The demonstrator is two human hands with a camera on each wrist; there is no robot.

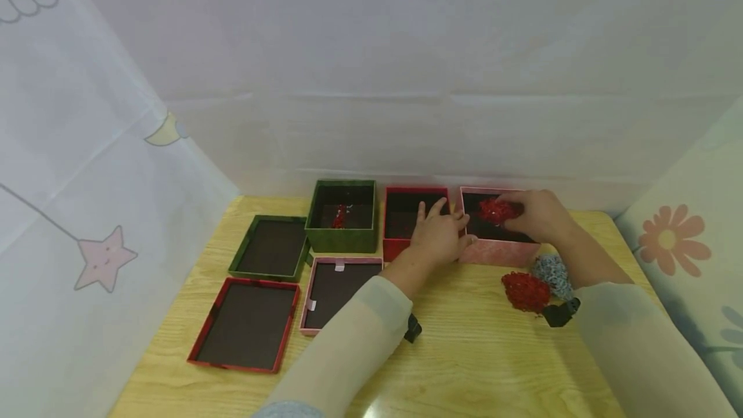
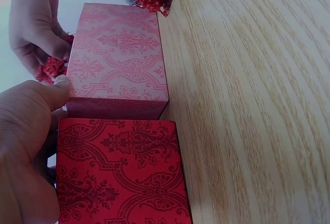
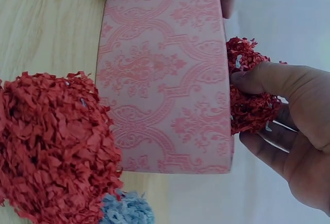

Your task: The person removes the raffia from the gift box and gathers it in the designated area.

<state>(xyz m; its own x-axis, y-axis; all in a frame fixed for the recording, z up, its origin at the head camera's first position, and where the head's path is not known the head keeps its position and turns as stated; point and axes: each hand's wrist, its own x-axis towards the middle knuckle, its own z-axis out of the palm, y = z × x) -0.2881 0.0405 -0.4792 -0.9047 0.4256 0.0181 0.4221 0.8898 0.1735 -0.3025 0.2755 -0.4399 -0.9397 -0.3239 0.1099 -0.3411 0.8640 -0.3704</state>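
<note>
My right hand (image 1: pixel 542 215) pinches a clump of red shredded paper (image 1: pixel 496 211) at the mouth of the pink patterned box (image 3: pixel 165 79). Thumb and fingers lie on either side of the clump in the right wrist view, its lower part hidden behind the box wall. With thumb and forefinger, my left hand (image 1: pixel 436 236) holds the pink box's near left corner, its other fingers spread above the red box (image 2: pixel 124 177). A second red shredded-paper clump (image 1: pixel 525 291) and a blue-grey one (image 1: pixel 553 275) lie on the table in front of the pink box.
Left of the red box stands a green box (image 1: pixel 342 238) with some red shreds inside. Nearer lie a green lid (image 1: pixel 271 247), a red lid (image 1: pixel 244 328) and a pink lid (image 1: pixel 342 289), inner sides up. White cloth (image 1: pixel 371 140) hangs behind the wooden table (image 1: pixel 464 353).
</note>
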